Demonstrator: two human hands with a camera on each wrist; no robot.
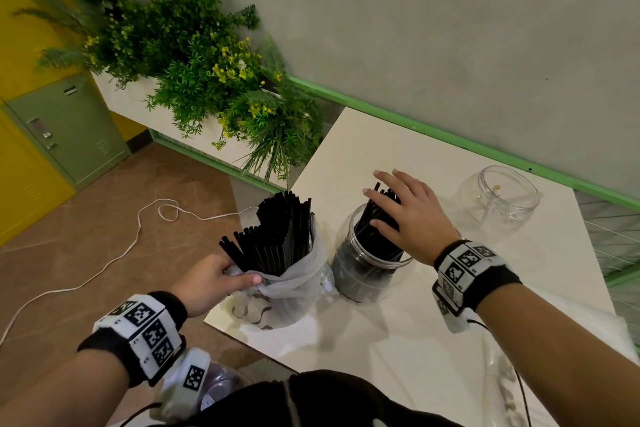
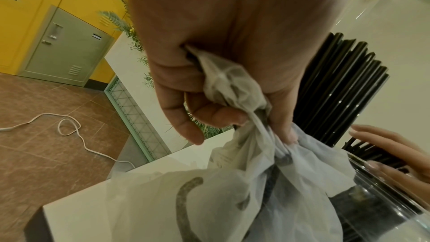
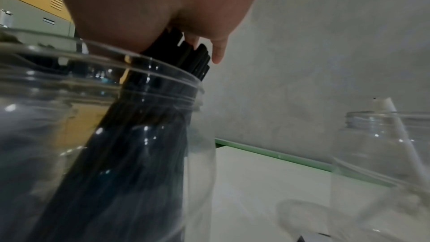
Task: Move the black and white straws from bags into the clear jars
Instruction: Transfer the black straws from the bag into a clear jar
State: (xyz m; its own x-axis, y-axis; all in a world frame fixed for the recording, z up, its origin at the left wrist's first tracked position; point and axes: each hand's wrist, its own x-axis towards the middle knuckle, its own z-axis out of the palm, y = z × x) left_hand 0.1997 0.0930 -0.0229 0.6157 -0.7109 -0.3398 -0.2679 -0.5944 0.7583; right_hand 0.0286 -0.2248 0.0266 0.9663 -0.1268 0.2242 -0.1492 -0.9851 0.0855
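Note:
A translucent plastic bag (image 1: 294,291) (image 2: 232,200) stands at the table's left front corner with a thick bundle of black straws (image 1: 277,236) (image 2: 337,89) upright in it. My left hand (image 1: 214,277) (image 2: 209,62) grips the bag's bunched rim. Just right of it a clear jar (image 1: 349,284) (image 3: 69,117) holds leaning black straws (image 1: 375,222) (image 3: 139,144). My right hand (image 1: 405,211) (image 3: 151,6) lies over their tops with fingers straight and spread. A second clear jar (image 1: 498,198) (image 3: 384,154) at the back right holds a white straw (image 3: 400,135).
The white table (image 1: 398,340) ends close to the bag on the left, with tiled floor and a white cable (image 1: 114,253) below. A planter of green plants (image 1: 207,80) stands behind the table's left corner. Crumpled clear plastic (image 1: 512,388) lies at the front right.

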